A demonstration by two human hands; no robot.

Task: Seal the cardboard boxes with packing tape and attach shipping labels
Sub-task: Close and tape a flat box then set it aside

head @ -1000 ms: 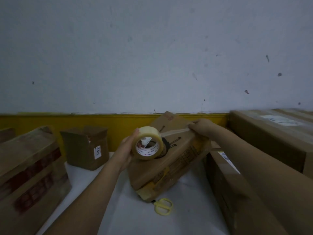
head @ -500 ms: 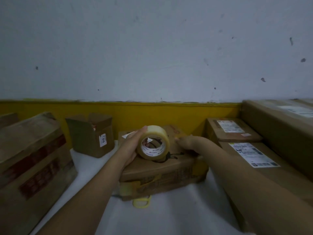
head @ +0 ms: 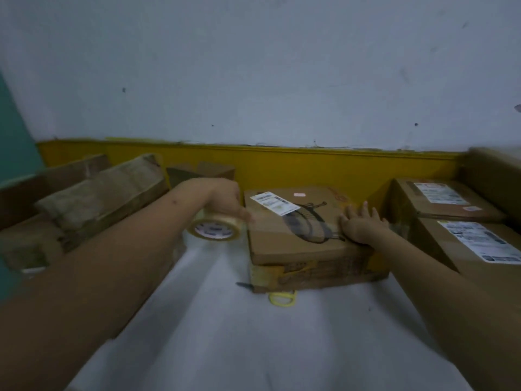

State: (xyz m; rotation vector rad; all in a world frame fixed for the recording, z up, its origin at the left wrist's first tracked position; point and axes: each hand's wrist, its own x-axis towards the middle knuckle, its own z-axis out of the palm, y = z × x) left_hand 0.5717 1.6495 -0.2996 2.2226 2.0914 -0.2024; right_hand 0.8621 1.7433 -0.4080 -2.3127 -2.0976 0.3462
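Note:
A brown cardboard box [head: 298,249] lies flat on the white table cover, a white shipping label [head: 275,203] stuck on its top near the far left corner. My left hand [head: 225,201] grips a roll of clear packing tape [head: 215,228] just off the box's left edge. A strip of tape runs from the roll across the box top. My right hand [head: 362,225] presses flat with spread fingers on the right part of the box top.
Yellow-handled scissors [head: 282,299] stick out from under the box's front edge. Labelled boxes [head: 462,210] are stacked at the right, worn boxes [head: 107,193] at the left, a small box [head: 203,172] at the back. A yellow wall band [head: 310,165] runs behind.
The box went from tilted up to lying flat. My left hand pulled the tape roll leftward off the box's edge. My right hand opened and now presses flat on the top.

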